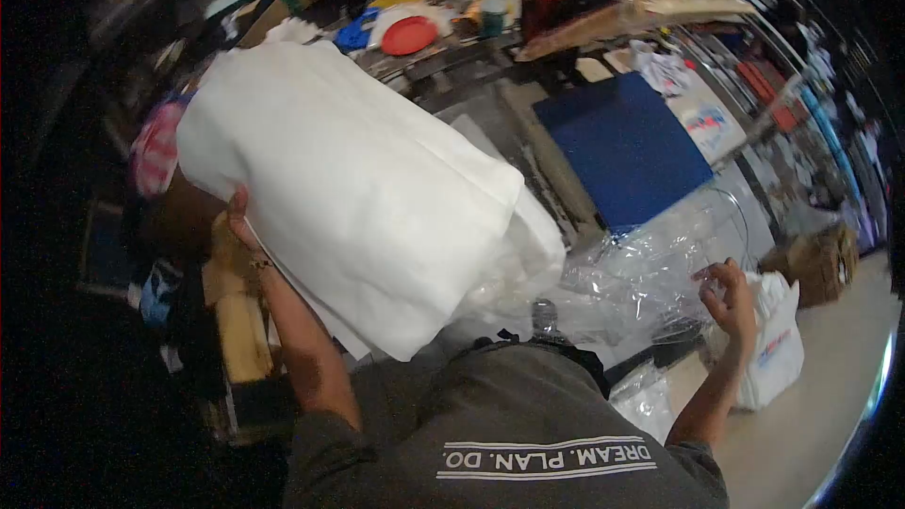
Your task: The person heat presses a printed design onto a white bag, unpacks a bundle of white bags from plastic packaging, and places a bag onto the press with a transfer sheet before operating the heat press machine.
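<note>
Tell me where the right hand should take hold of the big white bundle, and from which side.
Probably the lower-right end of the white bundle, from the right, palm underneath. It is long and bulky, slanting down towards the right hand, while the left hand is at its left edge, so an opposite grip should balance it.
</note>
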`<state>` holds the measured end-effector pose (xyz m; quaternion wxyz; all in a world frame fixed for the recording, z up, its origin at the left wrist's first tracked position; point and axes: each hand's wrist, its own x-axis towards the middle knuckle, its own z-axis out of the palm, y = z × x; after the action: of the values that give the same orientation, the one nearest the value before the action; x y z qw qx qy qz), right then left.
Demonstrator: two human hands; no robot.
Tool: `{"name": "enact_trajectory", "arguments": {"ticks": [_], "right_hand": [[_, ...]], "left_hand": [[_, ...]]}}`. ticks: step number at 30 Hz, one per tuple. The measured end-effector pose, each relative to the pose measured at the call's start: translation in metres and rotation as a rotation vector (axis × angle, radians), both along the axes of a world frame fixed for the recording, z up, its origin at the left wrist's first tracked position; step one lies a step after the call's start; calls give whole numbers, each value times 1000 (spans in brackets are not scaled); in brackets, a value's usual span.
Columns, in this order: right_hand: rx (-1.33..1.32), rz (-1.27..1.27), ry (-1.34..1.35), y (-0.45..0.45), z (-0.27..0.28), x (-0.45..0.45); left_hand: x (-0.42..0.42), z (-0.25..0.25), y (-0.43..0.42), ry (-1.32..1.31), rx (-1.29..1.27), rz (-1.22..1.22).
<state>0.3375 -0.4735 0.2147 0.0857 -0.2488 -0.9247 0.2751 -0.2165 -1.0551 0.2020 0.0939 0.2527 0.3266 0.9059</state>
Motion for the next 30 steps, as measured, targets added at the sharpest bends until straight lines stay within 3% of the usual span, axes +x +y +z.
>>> {"name": "enact_trajectory", "arguments": {"ticks": [3, 6, 9, 11, 15, 17, 18, 19, 22, 24, 26, 27, 30], "right_hand": [[119, -128, 141, -17, 0, 32], [-20, -257, 265, -37, 3, 58], [75, -471, 357, -50, 2, 66], [134, -395, 15, -44, 19, 66], [274, -237, 216, -42, 32, 46], [153, -236, 326, -41, 35, 32], [109, -236, 358, -40, 37, 26], [61, -204, 333, -40, 39, 20], [24, -145, 315, -37, 30, -8], [80, -56, 273, -30, 16, -24], [-184, -185, 75, -49, 30, -57], [-118, -95, 109, -53, 23, -73], [-66, 170, 131, -56, -7, -120]], "left_hand": [[-20, 4, 50, -112, 89, -125], [-41, -3, 88, -66, 21, -239], [-47, 6, 133, 382, 380, -540], [-26, 37, 140, -21, 110, -417], [-55, 42, 138, 160, -57, -415], [-72, 36, 145, -36, 324, -531], [-67, 32, 144, -50, 319, -528], [-62, 29, 142, -73, 115, -464], [-57, -20, 134, 25, -233, -377], [-31, -97, 150, -188, -335, -257], [-5, -170, 159, -433, -431, -179], [6, -195, 158, -525, -474, -169], [15, -186, 150, -617, -639, -274]]}}
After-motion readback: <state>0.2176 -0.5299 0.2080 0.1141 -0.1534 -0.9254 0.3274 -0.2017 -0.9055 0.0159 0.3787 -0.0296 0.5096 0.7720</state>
